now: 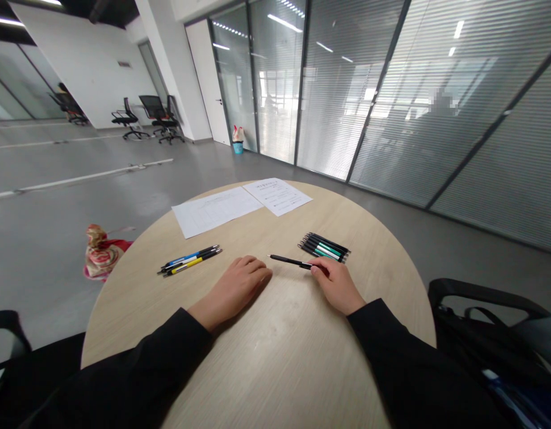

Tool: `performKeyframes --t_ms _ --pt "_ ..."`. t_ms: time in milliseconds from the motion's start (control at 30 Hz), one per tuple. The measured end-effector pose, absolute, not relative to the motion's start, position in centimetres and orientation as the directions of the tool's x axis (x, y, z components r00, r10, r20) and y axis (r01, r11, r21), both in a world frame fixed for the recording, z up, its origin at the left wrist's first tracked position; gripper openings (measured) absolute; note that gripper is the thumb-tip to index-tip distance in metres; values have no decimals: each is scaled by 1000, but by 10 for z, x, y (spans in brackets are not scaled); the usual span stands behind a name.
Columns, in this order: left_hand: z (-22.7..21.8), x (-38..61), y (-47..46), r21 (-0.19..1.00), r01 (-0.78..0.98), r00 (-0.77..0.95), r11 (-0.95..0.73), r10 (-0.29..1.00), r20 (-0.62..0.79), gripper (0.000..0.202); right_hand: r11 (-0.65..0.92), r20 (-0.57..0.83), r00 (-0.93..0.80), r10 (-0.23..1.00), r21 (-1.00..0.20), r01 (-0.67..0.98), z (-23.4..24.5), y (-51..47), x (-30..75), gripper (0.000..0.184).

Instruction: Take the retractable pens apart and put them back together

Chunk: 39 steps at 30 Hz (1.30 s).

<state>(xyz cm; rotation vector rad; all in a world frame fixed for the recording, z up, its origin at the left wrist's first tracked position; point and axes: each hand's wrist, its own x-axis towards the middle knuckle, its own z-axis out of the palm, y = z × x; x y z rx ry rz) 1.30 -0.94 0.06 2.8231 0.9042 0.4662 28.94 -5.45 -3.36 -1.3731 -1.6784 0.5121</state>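
Currently, one black pen point(289, 260) is pinched at its rear end in the right hand point(336, 286), held narrow between thumb and fingers; it lies almost level and points left, its tip just beyond the left hand point(233, 292); whether the pen touches the tabletop cannot be told. The left hand lies palm-down and flat, fingers together, holding nothing, resting on the round wooden table point(279, 339); both forearms are in black sleeves point(123, 375).

Nearest the right hand, a tight bundle of green-and-white pens point(324, 246) lies side by side, just beyond the fingers; left of the left hand, a smaller group of blue and yellow pens point(190, 260) lies slightly apart; the two groups are well apart, with the held pen between them. Two printed paper sheets point(216, 211) lie at the far edge of the table, their edges touching.

Beyond the table, a patterned cloth bag point(103, 253) stands on the grey floor point(56, 202); office chairs point(154, 116) stand by a white pillar point(177, 65); a teal bin point(237, 147) stands against a glass wall with blinds point(436, 113); a black bag point(481, 351) sits at lower right; another person point(65, 101) sits far off, small and unclear.
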Motion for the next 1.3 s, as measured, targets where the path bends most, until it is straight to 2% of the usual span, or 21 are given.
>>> performKeyframes --t_ms 200,433,633,733,1033,1300 --pt "-2 13 -9 104 622 736 -776 625 261 14 314 380 0 925 -766 561 -34 -55 289 21" --pt "-4 20 -14 -38 599 775 -800 567 280 14 301 363 -6 932 -764 571 -37 -53 290 22" --pt "0 24 -18 -157 585 806 -796 550 220 18 310 372 -5 928 -765 564 -36 -54 291 22" --pt "0 24 -18 -146 593 797 -792 553 243 18 311 376 1 927 -767 562 -37 -53 291 22" --pt "5 17 -18 -7 691 671 -723 637 380 10 313 390 30 920 -779 544 -33 -54 291 23" --pt "7 16 -17 17 733 617 -680 674 406 10 331 385 -4 923 -787 520 -34 -54 291 20"
